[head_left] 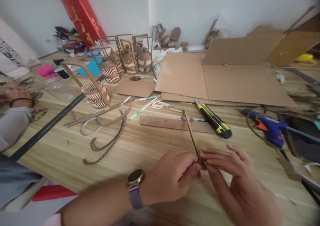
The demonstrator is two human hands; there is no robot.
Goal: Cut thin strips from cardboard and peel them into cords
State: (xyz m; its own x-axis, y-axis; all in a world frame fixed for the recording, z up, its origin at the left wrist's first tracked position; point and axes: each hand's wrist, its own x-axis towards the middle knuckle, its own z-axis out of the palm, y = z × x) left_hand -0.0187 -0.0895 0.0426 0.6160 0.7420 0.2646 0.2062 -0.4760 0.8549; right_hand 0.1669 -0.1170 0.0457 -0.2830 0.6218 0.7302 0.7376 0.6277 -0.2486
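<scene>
Just above the table, my left hand (176, 174) is closed in a pinch on the near end of a narrow corrugated cardboard strip (192, 136). My right hand (237, 179) pinches the same end between thumb and fingers, touching the left fingertips. The strip stands out away from me, its ridged edge showing. Beyond it lie a flat cardboard piece (160, 121), a pen (193, 119) and a yellow and black utility knife (213, 119). Left of my hands rest curved corrugated strips (113, 137) and a white ring (91, 126).
Small lidded baskets with handles (130, 61) and an unlidded basket (96, 94) stand at the back left. Large cardboard (185, 76) covers the back right. A blue glue gun (271, 127) lies right. Another person's hand (20, 96) and a glass jar (58, 89) are left.
</scene>
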